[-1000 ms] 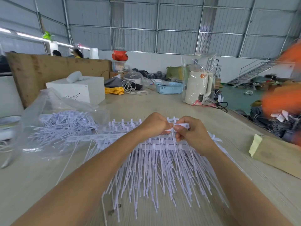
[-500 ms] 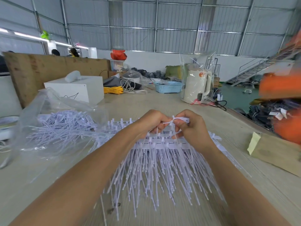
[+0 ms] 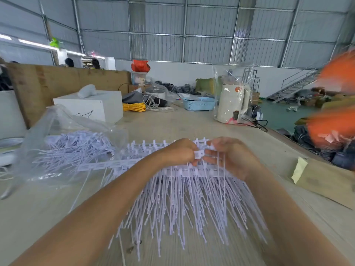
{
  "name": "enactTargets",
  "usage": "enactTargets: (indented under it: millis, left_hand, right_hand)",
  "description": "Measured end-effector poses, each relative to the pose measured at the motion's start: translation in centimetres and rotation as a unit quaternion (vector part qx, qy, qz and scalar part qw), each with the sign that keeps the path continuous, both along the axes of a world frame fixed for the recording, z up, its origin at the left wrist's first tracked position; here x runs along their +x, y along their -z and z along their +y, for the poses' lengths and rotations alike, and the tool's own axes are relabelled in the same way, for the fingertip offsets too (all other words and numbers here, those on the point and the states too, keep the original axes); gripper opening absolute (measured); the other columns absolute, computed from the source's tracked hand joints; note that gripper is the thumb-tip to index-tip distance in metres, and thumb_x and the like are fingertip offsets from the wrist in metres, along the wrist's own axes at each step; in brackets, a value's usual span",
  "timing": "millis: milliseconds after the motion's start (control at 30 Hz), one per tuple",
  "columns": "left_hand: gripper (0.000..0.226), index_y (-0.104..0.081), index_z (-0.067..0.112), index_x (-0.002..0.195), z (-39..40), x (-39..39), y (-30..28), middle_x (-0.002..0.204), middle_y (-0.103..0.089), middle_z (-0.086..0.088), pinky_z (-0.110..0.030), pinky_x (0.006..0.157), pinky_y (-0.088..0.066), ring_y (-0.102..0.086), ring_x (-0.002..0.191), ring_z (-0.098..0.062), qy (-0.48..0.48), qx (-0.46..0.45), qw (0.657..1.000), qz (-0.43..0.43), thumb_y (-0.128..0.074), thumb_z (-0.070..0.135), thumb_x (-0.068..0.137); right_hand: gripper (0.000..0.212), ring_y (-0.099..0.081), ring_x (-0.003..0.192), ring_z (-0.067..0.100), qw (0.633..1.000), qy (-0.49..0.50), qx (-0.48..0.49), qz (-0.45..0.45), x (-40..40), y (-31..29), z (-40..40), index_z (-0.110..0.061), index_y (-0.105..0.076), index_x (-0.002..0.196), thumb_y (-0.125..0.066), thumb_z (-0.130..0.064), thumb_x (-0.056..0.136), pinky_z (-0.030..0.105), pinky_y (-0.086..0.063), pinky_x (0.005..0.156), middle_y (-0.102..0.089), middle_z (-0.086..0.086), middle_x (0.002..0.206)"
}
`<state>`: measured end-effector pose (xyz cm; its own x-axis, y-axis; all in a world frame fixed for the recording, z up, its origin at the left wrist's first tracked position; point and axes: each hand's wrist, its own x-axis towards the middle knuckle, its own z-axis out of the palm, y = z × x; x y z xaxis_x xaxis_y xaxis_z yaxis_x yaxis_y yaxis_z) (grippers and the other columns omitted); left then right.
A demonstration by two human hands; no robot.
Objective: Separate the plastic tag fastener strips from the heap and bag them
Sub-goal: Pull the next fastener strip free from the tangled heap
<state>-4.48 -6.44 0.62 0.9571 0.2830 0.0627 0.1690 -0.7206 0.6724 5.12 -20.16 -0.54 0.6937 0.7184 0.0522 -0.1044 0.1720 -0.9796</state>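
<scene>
At the far left a clear plastic bag [image 3: 63, 135] lay slumped on the table [image 3: 192, 123], its mouth toward the centre, holding a loose pile of separated white fastener strips [image 3: 76, 148]. It sat as it had a second before. Behind it stood a white box [image 3: 90, 107], unmoved.

In the middle, the heap of fastener strips [image 3: 182, 194] fanned toward the viewer, its connecting bars running across under the hands and its thin tails spread over the table as before.

The left hand [image 3: 177, 152] was curled over the top of the heap, fingers bent and pinching a small white tag head [image 3: 198, 154] at the point where the two hands met. Half a second earlier that pinch had been held higher, with a short white piece stretched between the hands; now the hands had dropped closer to the bars.

The right hand [image 3: 230, 156] had changed more. Earlier it was a tight fist on the piece; now it was turned with the palm partly toward the camera, fingers loosely bent around a few thin tails that ran down across it. It was blurred by motion, so it seemed to be gripping those strands rather than merely brushing them.

Farther right, a wrapped white kettle [image 3: 233, 104] stood at the back of the table, and a cardboard piece [image 3: 326, 181] lay near the right edge, both in their earlier places.
</scene>
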Motion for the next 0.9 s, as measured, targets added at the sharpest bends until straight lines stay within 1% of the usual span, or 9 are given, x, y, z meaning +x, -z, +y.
enactTargets:
  millis: [67,133,200,267,333,467,567,700,900]
  left_hand:
    - [0.007,-0.066,0.005,0.088,0.1,0.0,0.5,0.072,-0.055,-0.005,-0.023,0.05,-0.033,-0.046,0.06,-0.015,0.006,0.072,0.997,0.004,-0.059,0.007,0.086]
    - [0.011,-0.063,0.006,0.096,0.2,0.0,0.7,0.086,-0.055,-0.005,-0.026,0.058,-0.037,-0.048,0.07,-0.015,0.004,0.125,0.992,-0.021,-0.062,0.013,0.087]
    - [0.012,-0.061,0.011,0.095,0.4,0.1,0.7,0.096,-0.055,-0.003,-0.027,0.07,-0.042,-0.05,0.084,-0.015,-0.003,0.15,0.987,-0.054,-0.067,0.013,0.084]
    - [0.019,-0.06,0.012,0.099,0.4,0.0,0.6,0.104,-0.056,-0.006,-0.026,0.075,-0.043,-0.051,0.091,-0.016,-0.006,0.16,0.985,-0.07,-0.069,0.013,0.082]
    - [0.028,-0.056,0.012,0.104,0.5,-0.3,0.4,0.105,-0.055,-0.006,-0.026,0.074,-0.043,-0.051,0.093,-0.017,-0.008,0.151,0.985,-0.078,-0.071,0.017,0.082]
    - [0.043,-0.055,0.011,0.108,0.8,-1.2,-0.1,0.097,-0.054,-0.002,-0.029,0.073,-0.042,-0.054,0.09,-0.02,-0.043,0.163,0.983,-0.067,-0.07,0.04,0.08]
    - [0.044,-0.061,0.011,0.073,1.8,-1.9,-0.1,0.068,-0.059,-0.003,-0.03,0.062,-0.038,-0.055,0.066,-0.021,-0.058,0.16,0.985,-0.026,-0.06,0.053,0.083]
    - [0.036,-0.056,0.023,0.055,2.1,-2.9,0.1,0.052,-0.058,0.009,-0.027,0.059,-0.042,-0.05,0.051,-0.012,-0.023,0.076,0.995,-0.055,-0.06,0.03,0.091]
    - [0.039,-0.056,0.016,0.055,1.8,-2.8,0.1,0.044,-0.05,0.005,-0.018,0.048,-0.033,-0.041,0.039,-0.003,-0.025,-0.021,0.996,-0.08,-0.056,0.017,0.094]
  right_hand:
    - [0.011,-0.065,0.085,0.031,0.994,-0.001,-0.063,-0.094,-1.2,0.8,1.2,-0.006,-0.061,0.083,-0.056,-0.006,0.092,0.042,-0.054,0.082,-0.065,0.018,0.096]
    - [0.016,-0.067,0.089,0.035,0.983,0.023,-0.083,-0.161,-1.9,1.4,1.8,-0.009,-0.06,0.077,-0.057,-0.008,0.093,0.048,-0.052,0.087,-0.067,0.022,0.097]
    - [0.017,-0.071,0.075,0.021,0.977,0.023,-0.069,-0.2,-1.9,1.8,2.1,-0.008,-0.058,0.077,-0.056,-0.006,0.093,0.04,-0.059,0.071,-0.072,0.011,0.081]
    - [0.015,-0.067,0.057,0.01,0.978,0.018,-0.038,-0.205,-1.9,2.0,2.2,-0.008,-0.055,0.079,-0.055,-0.006,0.094,0.026,-0.054,0.052,-0.068,0.001,0.065]
    - [0.014,-0.061,0.051,0.01,0.976,0.026,-0.024,-0.215,-2.1,2.2,2.3,-0.011,-0.054,0.081,-0.054,-0.011,0.095,0.023,-0.049,0.048,-0.063,0.004,0.064]
    - [0.014,-0.051,0.043,0.005,0.962,0.048,-0.027,-0.269,-2.5,2.1,2.6,-0.013,-0.051,0.084,-0.049,-0.008,0.097,0.018,-0.044,0.045,-0.054,0.002,0.057]
    - [0.013,-0.047,0.042,0.006,0.959,0.059,-0.035,-0.274,-2.8,1.9,2.6,-0.014,-0.051,0.086,-0.049,-0.008,0.097,0.02,-0.043,0.047,-0.052,0.005,0.057]
    - [0.008,-0.046,0.039,0.003,0.952,0.038,-0.06,-0.299,-3.0,1.7,2.6,-0.009,-0.057,0.091,-0.053,-0.003,0.094,0.015,-0.041,0.046,-0.051,0.005,0.055]
    - [0.013,-0.049,0.046,0.007,0.932,0.072,-0.056,-0.351,-3.0,1.7,2.7,-0.009,-0.058,0.081,-0.059,0.002,0.088,0.021,-0.043,0.05,-0.051,0.002,0.06]
